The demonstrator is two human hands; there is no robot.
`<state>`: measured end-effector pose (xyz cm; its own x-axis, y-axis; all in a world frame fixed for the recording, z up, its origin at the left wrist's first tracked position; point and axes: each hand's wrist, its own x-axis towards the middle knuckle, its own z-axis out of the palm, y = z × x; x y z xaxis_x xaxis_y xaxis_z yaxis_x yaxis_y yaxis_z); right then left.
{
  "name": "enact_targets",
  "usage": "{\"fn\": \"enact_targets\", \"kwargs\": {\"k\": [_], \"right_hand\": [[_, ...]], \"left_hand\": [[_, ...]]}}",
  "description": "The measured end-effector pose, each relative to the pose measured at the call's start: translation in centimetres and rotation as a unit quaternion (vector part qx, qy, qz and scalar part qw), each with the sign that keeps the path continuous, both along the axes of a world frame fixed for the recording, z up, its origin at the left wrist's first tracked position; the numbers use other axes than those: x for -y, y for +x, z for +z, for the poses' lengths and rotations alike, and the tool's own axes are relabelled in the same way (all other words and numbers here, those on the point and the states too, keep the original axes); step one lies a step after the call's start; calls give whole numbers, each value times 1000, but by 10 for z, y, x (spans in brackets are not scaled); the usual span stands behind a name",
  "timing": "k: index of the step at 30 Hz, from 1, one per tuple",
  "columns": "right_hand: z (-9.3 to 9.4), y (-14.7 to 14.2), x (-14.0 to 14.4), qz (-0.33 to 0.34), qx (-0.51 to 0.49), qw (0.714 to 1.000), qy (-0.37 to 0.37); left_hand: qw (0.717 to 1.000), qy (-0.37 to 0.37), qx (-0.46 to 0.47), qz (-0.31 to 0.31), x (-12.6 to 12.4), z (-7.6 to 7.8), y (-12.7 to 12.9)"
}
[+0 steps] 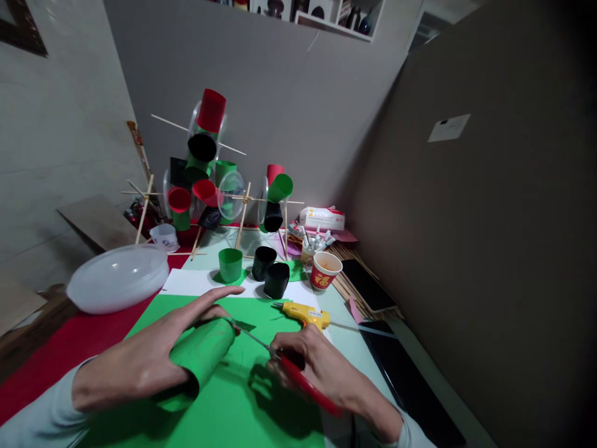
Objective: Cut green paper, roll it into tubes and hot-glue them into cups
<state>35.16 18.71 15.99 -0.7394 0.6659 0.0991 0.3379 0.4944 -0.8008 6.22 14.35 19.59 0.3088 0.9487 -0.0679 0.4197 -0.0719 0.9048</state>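
A green paper tube (205, 351) lies tilted in my left hand (153, 348), whose fingers and thumb wrap round it. Red-handled scissors (303, 379) are gripped in my right hand (317, 367), their blades reaching left to the tube's far end. A small dark green flap of paper (245, 325) shows beside the blades. Beneath both hands spreads a large green paper sheet (252, 404). Just beyond my right hand rests a yellow glue gun (305, 313) with a clear glue stick in its back.
A green cup (230, 266) and two black cups (277, 280) stand behind the sheet. Farther back rises a stick frame (243, 214) bearing red, green and black paper tubes (212, 111). A white plastic bowl (119, 278) sits left; a red paper cup (325, 272) and phone (368, 285) are right.
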Motion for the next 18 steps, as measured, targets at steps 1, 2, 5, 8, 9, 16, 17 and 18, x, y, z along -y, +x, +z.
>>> {"fn": "enact_targets", "kwargs": {"k": [1, 2, 5, 8, 9, 16, 17, 18], "right_hand": [[0, -1, 0, 3, -15, 1000, -17], [0, -1, -1, 3, -32, 999, -35], [-3, -2, -3, -4, -81, 993, -90], [-5, 0, -5, -15, -108, 988, -106], [-5, 0, -5, -20, -112, 988, -103], [-4, -4, -2, -56, -94, 993, -34], [-5, -5, -2, -62, -87, 994, -16], [-5, -5, -2, -69, -80, 994, 1]], "left_hand": [[1000, 1, 0, -6, -1, 0, -2], [1000, 7, -3, -12, -2, 0, -4], [998, 55, -27, -11, -6, 1, -8], [995, 92, 9, 24, -9, -1, -4], [994, 84, 47, 44, -10, -2, -1], [958, -56, 267, 86, -6, -5, 26], [956, -54, 274, 89, -5, -5, 27], [955, -52, 278, 90, -5, -6, 28]]}}
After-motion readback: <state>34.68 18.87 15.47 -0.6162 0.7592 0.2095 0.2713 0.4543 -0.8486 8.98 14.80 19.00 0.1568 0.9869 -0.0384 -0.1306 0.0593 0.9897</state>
